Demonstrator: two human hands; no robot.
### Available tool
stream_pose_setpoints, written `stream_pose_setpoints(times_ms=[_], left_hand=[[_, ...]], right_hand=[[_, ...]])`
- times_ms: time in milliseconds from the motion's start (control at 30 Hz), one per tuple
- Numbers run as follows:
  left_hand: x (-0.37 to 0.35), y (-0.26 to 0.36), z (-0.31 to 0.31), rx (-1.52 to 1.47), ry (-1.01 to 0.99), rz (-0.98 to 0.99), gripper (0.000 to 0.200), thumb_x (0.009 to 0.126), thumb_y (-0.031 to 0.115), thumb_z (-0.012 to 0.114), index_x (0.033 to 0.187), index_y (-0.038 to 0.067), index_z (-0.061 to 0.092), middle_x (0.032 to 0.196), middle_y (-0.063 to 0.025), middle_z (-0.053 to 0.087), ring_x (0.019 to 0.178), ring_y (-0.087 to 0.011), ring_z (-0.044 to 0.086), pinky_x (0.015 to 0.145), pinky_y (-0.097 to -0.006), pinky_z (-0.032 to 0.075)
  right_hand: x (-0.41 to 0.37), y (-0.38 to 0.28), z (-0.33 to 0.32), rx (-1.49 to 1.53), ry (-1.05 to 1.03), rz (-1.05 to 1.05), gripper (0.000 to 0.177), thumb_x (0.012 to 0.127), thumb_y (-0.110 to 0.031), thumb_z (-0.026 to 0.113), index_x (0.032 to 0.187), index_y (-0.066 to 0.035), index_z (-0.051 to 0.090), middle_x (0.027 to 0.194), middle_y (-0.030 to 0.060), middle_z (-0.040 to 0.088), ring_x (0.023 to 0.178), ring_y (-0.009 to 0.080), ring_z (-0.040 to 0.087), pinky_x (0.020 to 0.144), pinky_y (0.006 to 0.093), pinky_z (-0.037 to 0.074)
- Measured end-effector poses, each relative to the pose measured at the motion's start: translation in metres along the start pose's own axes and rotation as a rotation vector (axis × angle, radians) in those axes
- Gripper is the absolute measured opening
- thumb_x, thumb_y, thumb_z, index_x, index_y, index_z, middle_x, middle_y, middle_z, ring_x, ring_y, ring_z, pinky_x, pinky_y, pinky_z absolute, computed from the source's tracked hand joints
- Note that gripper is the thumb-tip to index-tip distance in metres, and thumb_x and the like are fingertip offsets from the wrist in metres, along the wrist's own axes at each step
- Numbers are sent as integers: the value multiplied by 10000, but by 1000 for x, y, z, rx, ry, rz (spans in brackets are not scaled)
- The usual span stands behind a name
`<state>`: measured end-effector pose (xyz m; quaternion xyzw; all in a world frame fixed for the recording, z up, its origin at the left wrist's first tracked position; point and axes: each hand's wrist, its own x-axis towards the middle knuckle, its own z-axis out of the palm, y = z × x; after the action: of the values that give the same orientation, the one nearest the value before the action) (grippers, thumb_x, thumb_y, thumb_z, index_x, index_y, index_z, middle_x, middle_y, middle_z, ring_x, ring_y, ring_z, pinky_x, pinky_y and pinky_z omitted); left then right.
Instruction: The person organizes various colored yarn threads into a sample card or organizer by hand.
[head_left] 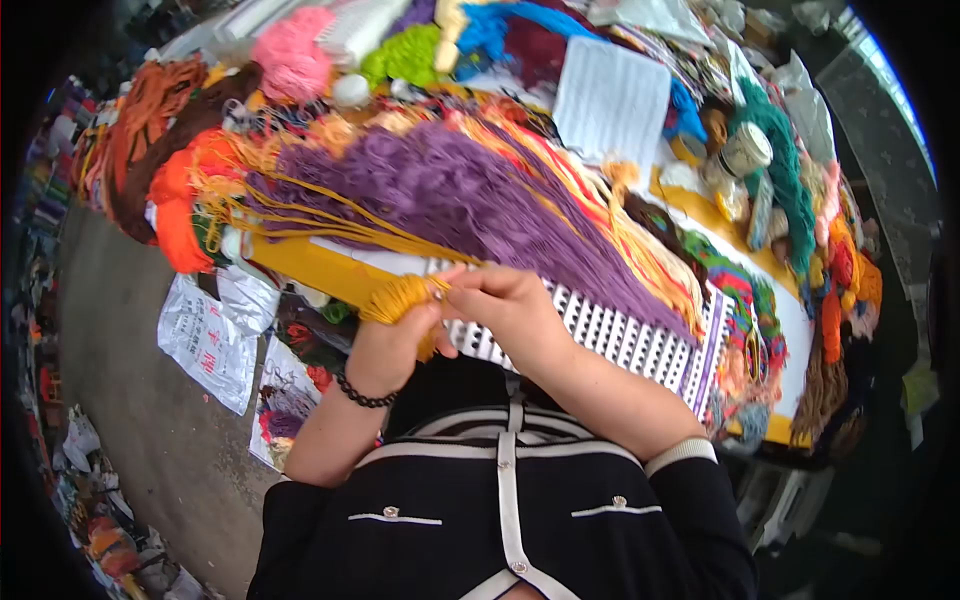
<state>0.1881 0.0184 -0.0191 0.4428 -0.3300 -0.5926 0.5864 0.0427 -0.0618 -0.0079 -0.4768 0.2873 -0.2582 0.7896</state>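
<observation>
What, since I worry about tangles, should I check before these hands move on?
1. Left hand holds yellow yarn bundle: ok.
2. Right hand at the bundle: ok, fingers beside it.
3. Right fingers pinching a strand firmly: cannot tell, too small.
4. Yellow strands apart from purple yarn: not ok, they overlap.
5. Strands free of knots: cannot tell, blurred.
6. Bracelet away from bundle: ok.

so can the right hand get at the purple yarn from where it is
Probably yes: the purple yarn lies just beyond the right hand, with its near side uncovered, though the fingers seem busy at the yellow yarn and may need freeing first.
</observation>
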Motion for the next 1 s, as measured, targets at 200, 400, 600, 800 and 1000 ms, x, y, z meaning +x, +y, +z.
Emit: stream_pose_setpoints(times_ms=[200, 400, 600, 800, 1000], left_hand=[[0, -5, 3, 124, 43, 12, 374, 886, 51, 404, 1247, 3, 488, 997, -79, 606, 649, -67, 557, 588, -206, 492], [9, -27, 2, -119, 22, 53, 358, 882, 28, 397, 1217, -19, 513, 1059, -94, 592, 869, -148, 624, 726, -252, 529], [10, -19, 8, -122, -22, -24, 376, 914, 32, 364, 1279, -26, 430, 1113, -123, 564, 892, -170, 612, 795, -292, 512], [15, -31, 18, -94, -19, 51, 359, 917, 45, 371, 1261, -16, 458, 1031, -102, 601, 885, -150, 617, 776, -271, 518], [4, -11, 23, -94, -5, 15, 311, 916, 42, 403, 1196, 0, 531, 1044, -93, 602, 893, -131, 612, 725, -232, 522]], right_hand=[[3, 9, -3, -42, 60, 15, 164, 843, -65, 585, 942, 50, 645, 871, 97, 654, 808, 137, 609, 765, 248, 470], [-1, 0, 0, -26, 31, 4, 152, 833, -68, 573, 896, 51, 642, 826, 96, 649, 723, 139, 592, 682, 253, 456], [4, 11, -4, 55, 83, -20, 127, 832, -70, 557, 851, 35, 624, 748, 70, 623, 645, 121, 563, 614, 239, 448], [0, 11, -8, 156, 148, 3, 101, 842, -74, 565, 813, 9, 615, 727, 49, 610, 631, 99, 543, 579, 230, 426], [-6, 16, -12, 200, 112, -74, 65, 844, -63, 558, 808, -28, 599, 789, 59, 624, 706, 133, 575, 637, 262, 449]])
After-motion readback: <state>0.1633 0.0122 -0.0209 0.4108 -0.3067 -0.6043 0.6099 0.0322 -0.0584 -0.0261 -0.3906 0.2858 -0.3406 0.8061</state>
